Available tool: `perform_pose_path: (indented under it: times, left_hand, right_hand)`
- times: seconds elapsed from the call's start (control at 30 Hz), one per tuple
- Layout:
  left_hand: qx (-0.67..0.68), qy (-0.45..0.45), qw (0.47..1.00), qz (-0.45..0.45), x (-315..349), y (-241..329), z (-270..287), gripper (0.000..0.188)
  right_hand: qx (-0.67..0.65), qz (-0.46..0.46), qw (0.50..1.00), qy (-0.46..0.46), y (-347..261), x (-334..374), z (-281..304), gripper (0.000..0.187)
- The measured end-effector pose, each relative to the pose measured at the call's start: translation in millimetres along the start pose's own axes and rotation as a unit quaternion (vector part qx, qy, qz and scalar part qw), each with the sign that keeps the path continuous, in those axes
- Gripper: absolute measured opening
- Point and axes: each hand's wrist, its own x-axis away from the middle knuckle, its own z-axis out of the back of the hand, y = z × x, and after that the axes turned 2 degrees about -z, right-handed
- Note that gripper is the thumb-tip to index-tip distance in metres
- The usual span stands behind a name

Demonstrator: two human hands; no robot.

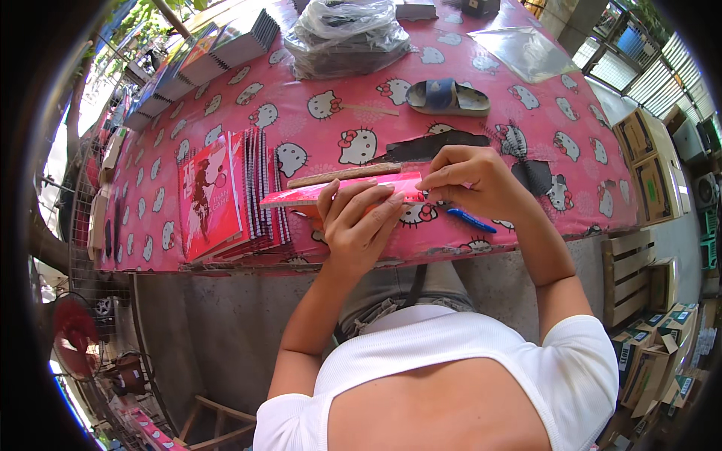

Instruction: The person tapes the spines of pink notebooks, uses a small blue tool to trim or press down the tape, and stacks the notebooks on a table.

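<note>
While gripping a red notebook (pixel 342 192) at the near edge of the pink cat-print tablecloth (pixel 526 113), left hand (pixel 359 225) wraps over its front, fingers pressed on the cover. Right hand (pixel 470 180) pinches the notebook's right end. Blue pen (pixel 471 219) just below that end; notebook stack (pixel 226 195) left; sandal (pixel 447 98) beyond.

Single head view, fisheye, looks steeply down from above person's chest, facing far across pink bench (pixel 526 113); hands (pixel 361 225) near, centre frame.
</note>
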Motion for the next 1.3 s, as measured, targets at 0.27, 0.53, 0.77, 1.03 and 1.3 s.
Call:
perform_pose_path:
  times: [0.27, 0.53, 0.77, 1.03, 1.3]
  left_hand:
    - [0.013, 0.018, 1.000, 0.001, -9, -3, -3, 0.022]
    - [-0.024, 0.003, 0.994, 0.106, -37, -6, -8, 0.025]
    - [-0.061, -0.022, 0.991, 0.114, -35, -11, -5, 0.025]
    - [-0.042, -0.002, 0.993, 0.106, -33, -14, -6, 0.022]
    - [-0.062, -0.007, 0.992, 0.114, -31, -14, -8, 0.021]
  right_hand:
    - [0.019, 0.032, 0.999, 0.008, -5, -6, 0, 0.021]
    - [0.092, -0.048, 0.993, 0.055, -7, -7, 0, 0.016]
    - [0.076, -0.080, 0.988, 0.110, -4, -10, -12, 0.026]
    - [0.165, -0.056, 0.978, 0.112, -8, -14, -14, 0.022]
    - [0.176, -0.024, 0.976, 0.130, -12, -18, -12, 0.019]
